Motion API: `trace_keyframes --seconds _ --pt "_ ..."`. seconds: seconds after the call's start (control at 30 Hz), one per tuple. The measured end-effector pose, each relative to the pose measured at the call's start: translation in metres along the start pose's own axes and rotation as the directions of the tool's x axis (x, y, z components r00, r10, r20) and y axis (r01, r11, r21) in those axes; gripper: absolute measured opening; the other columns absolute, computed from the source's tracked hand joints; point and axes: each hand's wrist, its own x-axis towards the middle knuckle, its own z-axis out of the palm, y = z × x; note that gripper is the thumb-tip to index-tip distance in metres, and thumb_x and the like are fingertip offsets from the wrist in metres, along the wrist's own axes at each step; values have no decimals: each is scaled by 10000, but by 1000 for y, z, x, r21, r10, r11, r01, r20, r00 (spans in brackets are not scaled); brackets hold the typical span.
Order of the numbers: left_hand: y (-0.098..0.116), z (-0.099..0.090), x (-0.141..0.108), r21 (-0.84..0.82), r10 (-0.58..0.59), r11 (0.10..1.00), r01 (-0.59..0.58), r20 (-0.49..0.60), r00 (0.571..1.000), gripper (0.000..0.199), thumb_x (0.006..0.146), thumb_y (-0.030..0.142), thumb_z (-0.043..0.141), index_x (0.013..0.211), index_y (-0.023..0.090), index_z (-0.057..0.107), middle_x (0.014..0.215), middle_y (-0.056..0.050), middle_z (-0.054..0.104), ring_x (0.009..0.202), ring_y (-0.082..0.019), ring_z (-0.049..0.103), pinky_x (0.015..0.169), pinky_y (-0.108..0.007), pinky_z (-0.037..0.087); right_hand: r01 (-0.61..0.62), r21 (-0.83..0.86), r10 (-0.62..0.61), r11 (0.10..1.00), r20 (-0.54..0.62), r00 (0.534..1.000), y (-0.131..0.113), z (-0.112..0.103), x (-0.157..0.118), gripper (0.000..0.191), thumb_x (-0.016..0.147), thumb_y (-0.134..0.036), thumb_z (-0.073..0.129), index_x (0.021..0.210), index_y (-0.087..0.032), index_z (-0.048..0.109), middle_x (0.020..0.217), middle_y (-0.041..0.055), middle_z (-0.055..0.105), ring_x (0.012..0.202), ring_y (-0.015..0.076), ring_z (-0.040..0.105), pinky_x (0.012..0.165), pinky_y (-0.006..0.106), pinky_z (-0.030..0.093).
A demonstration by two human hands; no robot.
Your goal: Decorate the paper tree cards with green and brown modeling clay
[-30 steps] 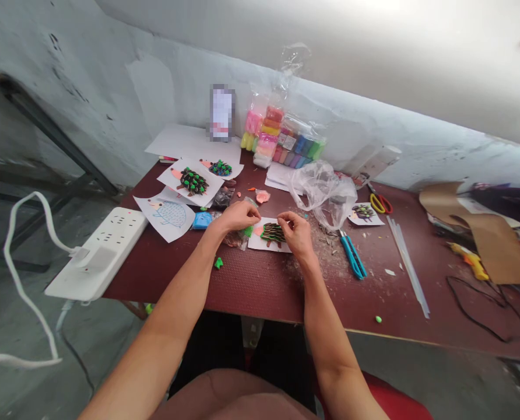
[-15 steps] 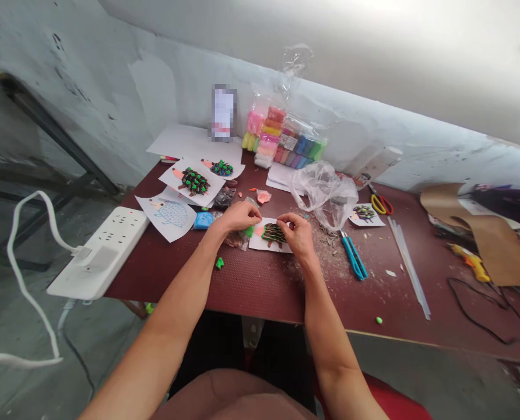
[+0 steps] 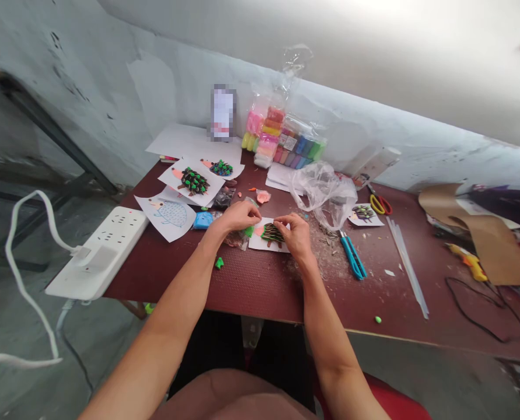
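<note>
A small white card (image 3: 264, 245) lies before me. On it is a hedgehog figure (image 3: 272, 233) with a pink clay face, dark stick-like spines and a green bit near the head. My left hand (image 3: 241, 217) is closed at the card's left edge, thumb and forefinger pinched. A lump of green clay (image 3: 249, 231) shows under its curled fingers and appears held there. Over the card's right side, my right hand (image 3: 297, 235) is closed in a pinch just above the spines. Whatever sits between its fingertips is too small to make out.
Finished hedgehog cards (image 3: 194, 181) and a blue hedgehog drawing (image 3: 168, 214) lie left. Bagged coloured clay (image 3: 286, 143) stands behind. To the right are a plastic bag (image 3: 323, 189), blue-handled cutters (image 3: 353, 256), scissors (image 3: 380, 204), glue sticks (image 3: 407, 265) and a yellow glue gun (image 3: 468, 261).
My right hand has shifted slightly left over the hedgehog's spines. My left hand keeps its place and pinch.
</note>
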Motion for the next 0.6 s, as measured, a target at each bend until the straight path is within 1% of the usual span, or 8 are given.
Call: trace_keyframes --seconds 0.33,0.6 --pt "0 0 0 -6 16 1000 -16 -2 1000 276 798 212 605 942 131 825 921 -85 801 858 -217 711 730 -261 479 -3 -26 3 1000 27 1000 2 5 1 119 828 -227 693 846 -227 811 824 38 709 757 177 626 745 303 449" --pt "-2 1 0 -2 17 1000 -17 -7 1000 282 790 229 600 932 143 828 889 -73 798 827 -206 703 708 -251 477 28 -86 -25 996 42 999 5 5 2 122 844 -232 688 828 -236 809 835 51 713 810 200 627 797 333 453"
